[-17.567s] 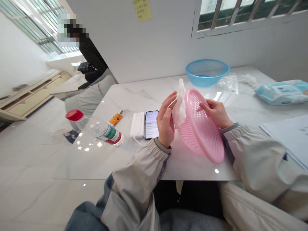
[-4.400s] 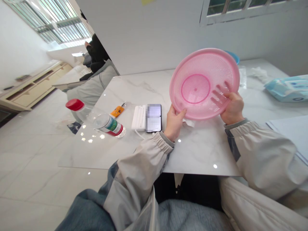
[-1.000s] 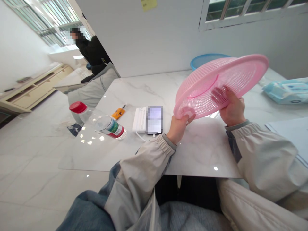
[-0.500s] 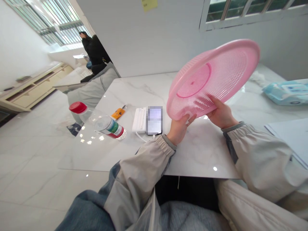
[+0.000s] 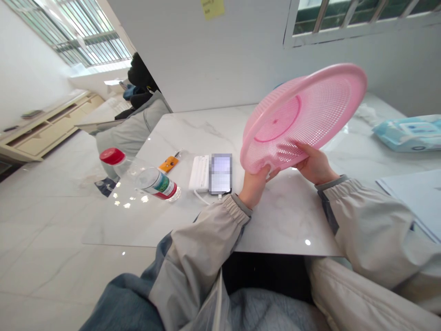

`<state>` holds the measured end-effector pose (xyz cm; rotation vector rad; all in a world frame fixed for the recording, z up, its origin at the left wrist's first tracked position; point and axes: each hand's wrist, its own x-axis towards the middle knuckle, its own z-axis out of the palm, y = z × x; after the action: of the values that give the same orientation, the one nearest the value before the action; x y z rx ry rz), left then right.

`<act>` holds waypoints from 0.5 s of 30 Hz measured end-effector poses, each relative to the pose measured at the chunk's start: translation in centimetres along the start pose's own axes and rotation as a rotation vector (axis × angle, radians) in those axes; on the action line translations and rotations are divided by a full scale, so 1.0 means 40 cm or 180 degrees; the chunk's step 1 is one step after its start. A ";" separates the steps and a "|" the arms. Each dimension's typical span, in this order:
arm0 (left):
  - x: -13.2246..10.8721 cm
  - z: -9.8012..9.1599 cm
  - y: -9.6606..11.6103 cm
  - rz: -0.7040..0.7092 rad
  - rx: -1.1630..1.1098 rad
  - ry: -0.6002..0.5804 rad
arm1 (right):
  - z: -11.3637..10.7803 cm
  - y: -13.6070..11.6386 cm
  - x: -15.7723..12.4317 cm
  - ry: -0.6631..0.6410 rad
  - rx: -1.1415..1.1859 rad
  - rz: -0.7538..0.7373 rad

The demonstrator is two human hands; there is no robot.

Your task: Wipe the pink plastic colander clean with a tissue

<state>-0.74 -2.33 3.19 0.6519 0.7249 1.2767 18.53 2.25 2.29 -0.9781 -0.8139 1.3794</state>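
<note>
A pink plastic mesh basket is held up above the table, tilted with its inside facing me. My left hand grips its lower left rim, and a small white piece shows by the thumb; I cannot make out what it is. On the lower right, my right hand holds the rim, its thumb over the inner mesh and its other fingers hidden beneath. Left of my left hand lie a phone with a plugged-in cable and a white power bank. A bit of something blue peeks out behind the basket.
A clear bottle with a red cap leans across the table's left side, near an orange tag. At right are a blue wipes pack and white paper. A person sits beyond the partition.
The basket has dipped slightly at its upper right, and both hands keep their hold. Something blue now shows behind it. The person in the background has moved mostly behind the partition.
</note>
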 end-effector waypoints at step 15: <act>-0.002 -0.007 0.003 -0.0026 -0.0150 -0.0321 | 0.022 -0.017 -0.015 0.0129 -0.0105 0.0003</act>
<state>-1.06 -2.36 3.11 0.6694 0.6124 1.2410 17.96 1.75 3.31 -1.0292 -0.8081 1.3466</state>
